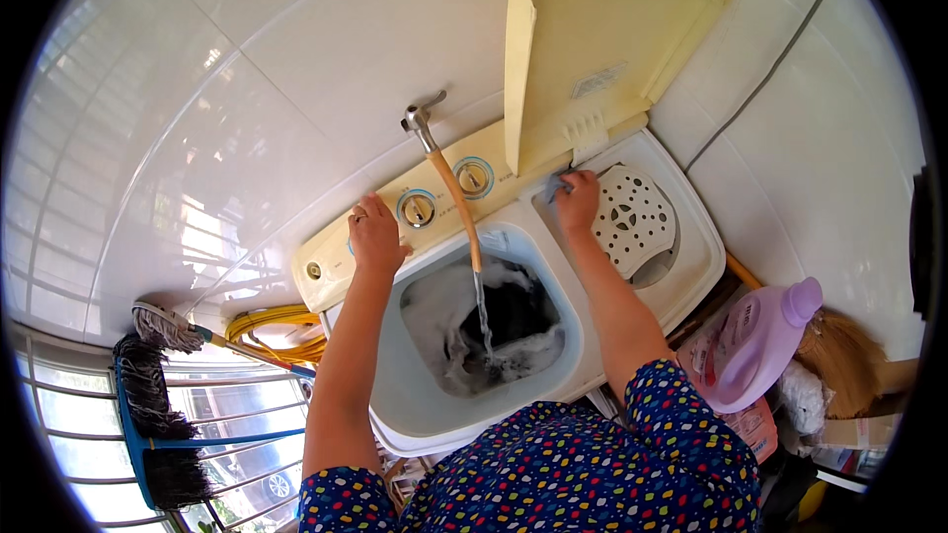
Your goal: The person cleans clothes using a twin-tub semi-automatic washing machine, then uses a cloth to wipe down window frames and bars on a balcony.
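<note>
A twin-tub washing machine stands before me, its cream control panel (437, 196) along the back. My left hand (375, 233) rests on the panel's left part, covering a dial, and holds nothing. With my right hand (578, 201) I grip a grey-blue cloth (555, 185) against the top near the spin tub's back left corner. Beside that hand lies the white perforated spin cover (633, 218). Water runs from a tan hose (461, 200) on the metal tap (421, 122) into the wash tub (437, 414), where foam floats over dark water or fabric.
The spin tub's cream lid (600, 52) stands raised at the back. A purple detergent bottle (763, 348) and a straw broom (840, 363) are at the right. At the left are a mop (167, 326), a blue-backed broom (163, 437) and a coiled yellow hose (278, 333).
</note>
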Action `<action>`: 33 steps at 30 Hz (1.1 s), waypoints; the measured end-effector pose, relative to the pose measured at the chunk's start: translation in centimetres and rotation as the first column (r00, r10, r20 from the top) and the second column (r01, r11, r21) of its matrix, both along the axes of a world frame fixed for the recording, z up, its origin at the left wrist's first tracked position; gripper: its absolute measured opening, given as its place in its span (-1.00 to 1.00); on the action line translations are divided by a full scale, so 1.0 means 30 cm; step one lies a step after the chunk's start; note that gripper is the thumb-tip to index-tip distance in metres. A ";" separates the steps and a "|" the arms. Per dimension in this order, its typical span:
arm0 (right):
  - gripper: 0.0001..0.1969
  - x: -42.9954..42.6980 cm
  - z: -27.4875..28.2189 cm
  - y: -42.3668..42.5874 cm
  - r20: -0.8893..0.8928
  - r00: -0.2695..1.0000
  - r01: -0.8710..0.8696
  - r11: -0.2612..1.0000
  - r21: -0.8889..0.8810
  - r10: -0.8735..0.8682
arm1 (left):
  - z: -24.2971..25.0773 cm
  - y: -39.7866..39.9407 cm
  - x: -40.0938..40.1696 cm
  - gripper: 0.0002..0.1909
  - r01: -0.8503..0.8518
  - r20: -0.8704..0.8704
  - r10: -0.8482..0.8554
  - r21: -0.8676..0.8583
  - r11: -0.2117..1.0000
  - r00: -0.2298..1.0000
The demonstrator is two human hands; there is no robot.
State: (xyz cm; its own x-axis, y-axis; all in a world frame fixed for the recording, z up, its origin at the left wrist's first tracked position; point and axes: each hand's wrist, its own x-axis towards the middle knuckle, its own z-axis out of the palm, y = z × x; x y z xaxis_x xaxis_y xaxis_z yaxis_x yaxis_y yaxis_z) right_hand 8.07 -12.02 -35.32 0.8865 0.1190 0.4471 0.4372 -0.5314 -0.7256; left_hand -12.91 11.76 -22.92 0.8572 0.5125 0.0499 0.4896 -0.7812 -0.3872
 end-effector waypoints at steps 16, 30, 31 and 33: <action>-0.71 -0.209 0.005 0.058 0.101 0.937 -0.312 0.930 -0.194 0.335 | -0.024 0.033 -0.050 0.10 0.037 0.131 -0.034 -0.024 0.999 0.991; -0.58 -0.412 0.047 -0.197 -0.017 0.952 -0.302 0.928 -0.220 0.306 | 0.249 -0.004 0.300 -0.60 0.527 0.595 -0.557 0.248 0.813 0.580; -0.58 -0.413 0.046 -0.194 -0.013 0.955 -0.290 0.931 -0.221 0.295 | 0.239 -0.010 0.327 -0.51 0.479 0.535 -0.485 0.163 0.863 0.692; -0.58 -0.416 0.046 -0.193 -0.023 0.952 -0.304 0.934 -0.187 0.305 | 0.227 -0.020 0.375 -0.42 0.431 0.460 -0.418 0.084 0.899 0.783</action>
